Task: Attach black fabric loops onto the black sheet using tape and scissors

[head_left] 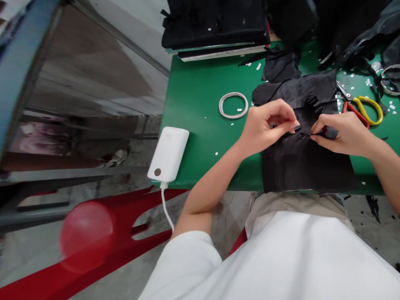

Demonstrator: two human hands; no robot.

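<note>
A black fabric piece (pixel 308 171) lies on the green table top (pixel 200 96) and reaches its front edge, with folds and a black buckle-like part (pixel 311 101) near the middle. Above the fabric, my left hand (pixel 265 125) is closed in a pinch; a tiny piece shows at its fingertips, too small to name. My right hand (pixel 343 133) pinches a raised bit of the same fabric, a short distance from the left fingertips. Just beyond the right hand lie scissors (pixel 379 113) with yellow and red handles.
Left of the fabric lies a white tape ring (pixel 221 107). A white power bank (pixel 170 152) with a cable sits at the table's left edge. Black items are stacked (pixel 215 25) at the back. White scraps dot the table. A red chair (pixel 125 221) stands at left.
</note>
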